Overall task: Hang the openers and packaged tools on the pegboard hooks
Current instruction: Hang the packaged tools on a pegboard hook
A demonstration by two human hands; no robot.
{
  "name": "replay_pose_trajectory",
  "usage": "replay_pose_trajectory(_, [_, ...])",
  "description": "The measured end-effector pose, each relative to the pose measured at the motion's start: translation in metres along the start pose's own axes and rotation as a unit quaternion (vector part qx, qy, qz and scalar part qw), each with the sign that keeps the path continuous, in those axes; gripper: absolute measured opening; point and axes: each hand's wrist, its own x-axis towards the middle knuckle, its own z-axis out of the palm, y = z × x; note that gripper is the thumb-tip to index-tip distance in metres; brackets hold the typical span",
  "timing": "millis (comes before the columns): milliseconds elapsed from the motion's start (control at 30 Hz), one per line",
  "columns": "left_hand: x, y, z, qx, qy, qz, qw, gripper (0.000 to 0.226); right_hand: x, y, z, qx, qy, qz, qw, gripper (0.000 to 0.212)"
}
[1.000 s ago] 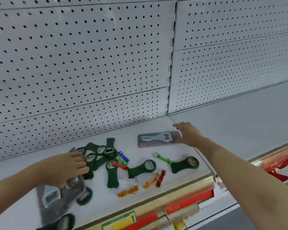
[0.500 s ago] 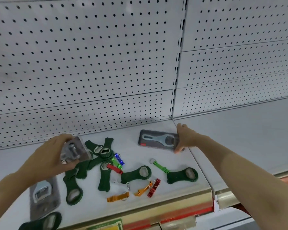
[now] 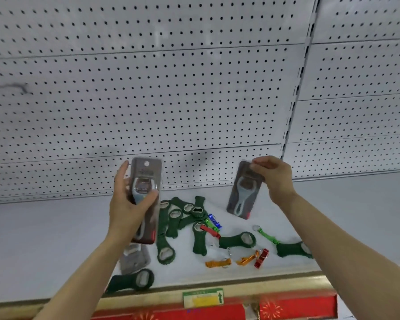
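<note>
Nothing hangs on the pegboard [image 3: 171, 100] yet: left hand [image 3: 127, 204] grips one packaged opener [image 3: 146, 181], right hand [image 3: 274, 179] pinches another packaged opener [image 3: 243, 195], loose openers [image 3: 194, 227] left on the shelf [image 3: 44, 239].

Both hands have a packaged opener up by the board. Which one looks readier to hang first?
Probably the left hand: its packaged opener stands upright with the hang hole clear on top. The right hand pinches its tilted pack over the top edge. No hooks are visible.

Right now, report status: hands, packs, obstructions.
Left hand grips one pack, upright. Right hand pinches second pack by its top. No hooks visible on pegboard.
</note>
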Motion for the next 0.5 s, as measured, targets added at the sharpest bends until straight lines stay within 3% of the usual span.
replay_pose_trajectory(267, [-0.025,0.008,-0.132,-0.027,0.031,0.044,0.998,0.079,-0.106,-0.035,0.134,0.088,0.046,0.004,0.995,0.012])
replay_pose_trajectory(500, [-0.045,0.009,-0.244,-0.02,0.061,0.074,0.995,0.078,-0.198,-0.052,0.27,0.143,-0.015,0.011,0.99,0.011])
